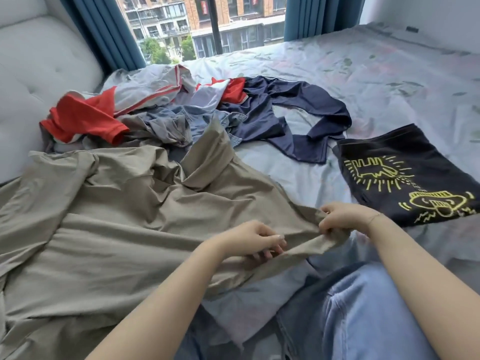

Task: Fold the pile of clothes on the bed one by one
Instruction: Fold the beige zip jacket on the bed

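A large khaki garment [104,216] lies rumpled across the near left of the bed. My left hand [249,240] pinches its edge near the centre. My right hand [342,219] grips the bunched end of the same edge a little to the right. Behind it sits the pile of clothes [166,113]: a red and grey top [88,115], blue denim pieces and a navy garment [285,110] spread out to the right. A black T-shirt with yellow line drawings [400,175] lies folded flat at the right.
The bed carries a pale floral sheet [376,74]. A padded grey headboard [39,61] rises at the left. Blue curtains and a window stand beyond the far edge. My knee in light blue jeans [376,320] rests at the bottom right.
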